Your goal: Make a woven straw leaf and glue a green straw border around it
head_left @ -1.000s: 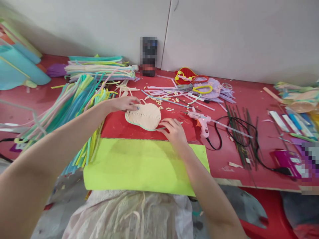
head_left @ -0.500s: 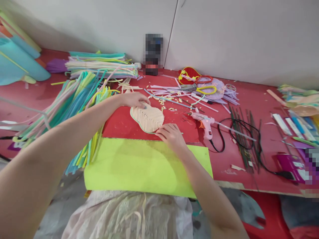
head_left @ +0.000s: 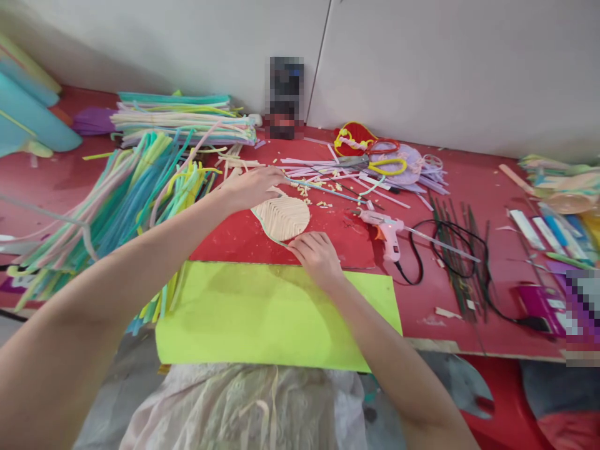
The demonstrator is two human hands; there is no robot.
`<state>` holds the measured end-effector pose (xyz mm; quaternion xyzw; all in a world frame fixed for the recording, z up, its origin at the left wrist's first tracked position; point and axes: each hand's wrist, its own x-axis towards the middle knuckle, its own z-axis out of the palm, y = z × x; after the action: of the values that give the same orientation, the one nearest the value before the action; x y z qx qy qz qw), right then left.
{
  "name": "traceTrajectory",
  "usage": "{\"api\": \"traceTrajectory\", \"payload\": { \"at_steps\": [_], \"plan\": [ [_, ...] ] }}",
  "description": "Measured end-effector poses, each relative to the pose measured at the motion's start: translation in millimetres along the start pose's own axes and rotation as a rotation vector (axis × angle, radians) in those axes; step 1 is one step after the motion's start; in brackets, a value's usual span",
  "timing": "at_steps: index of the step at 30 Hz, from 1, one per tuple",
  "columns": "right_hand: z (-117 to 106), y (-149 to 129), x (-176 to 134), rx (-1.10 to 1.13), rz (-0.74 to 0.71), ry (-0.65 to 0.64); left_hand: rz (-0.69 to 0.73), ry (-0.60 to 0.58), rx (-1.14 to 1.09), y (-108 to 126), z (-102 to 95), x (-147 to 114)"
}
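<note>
A cream, ribbed piece [head_left: 285,217] of pipe cleaners laid side by side, rounded at its right end, is on a red board. A thin pale green pipe cleaner [head_left: 268,232] edges its lower left side. My left hand [head_left: 255,187] is closed on the upper left of the piece, its fingers along the far edge and covering that end. At the lower right rim my right hand [head_left: 317,255] is closed, fingertips pinched on the green edging. Its tip is hidden under the fingers.
A pink glue gun [head_left: 387,231] with a black cord lies on the right, beside dark thin stems [head_left: 457,262]. Behind are scissors [head_left: 387,165] and lilac strips. Bundled pipe cleaners [head_left: 140,181] stand left. A yellow-green sheet [head_left: 276,319] covers the front edge.
My left hand has shifted slightly over the piece, covering more of its left end. The right hand has moved a little left along the rim. The view has shifted slightly.
</note>
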<state>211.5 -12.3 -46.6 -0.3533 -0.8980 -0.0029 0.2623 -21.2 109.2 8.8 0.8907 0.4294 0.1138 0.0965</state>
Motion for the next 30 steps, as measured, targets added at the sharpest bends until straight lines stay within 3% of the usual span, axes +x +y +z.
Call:
{"api": "traceTrajectory", "payload": {
  "at_steps": [2,6,10,20,24,27,30],
  "plan": [
    [0.2,-0.4,0.3,-0.011,0.003,-0.003,0.069,0.071,-0.063,7.3,5.3,-14.9],
    [-1.0,-1.1,1.7,-0.011,0.004,0.001,0.242,0.092,-0.241,21.0,14.2,-46.2],
    [-2.0,-1.6,2.4,-0.019,0.002,0.005,0.222,0.078,-0.266,29.4,24.0,-65.5],
    [1.6,-4.1,1.5,-0.042,-0.001,0.026,0.276,0.141,-0.368,23.0,45.2,-69.4],
    [-10.1,0.6,-1.8,-0.037,0.019,0.012,0.325,0.16,-0.33,22.7,44.5,-70.3],
    [-32.5,18.9,-16.9,-0.105,0.158,0.096,0.34,0.171,-0.307,22.8,43.9,-71.1],
    [-59.3,47.6,-40.8,-0.278,0.542,0.375,0.34,0.171,-0.31,21.7,43.9,-71.2]
  ]
}}
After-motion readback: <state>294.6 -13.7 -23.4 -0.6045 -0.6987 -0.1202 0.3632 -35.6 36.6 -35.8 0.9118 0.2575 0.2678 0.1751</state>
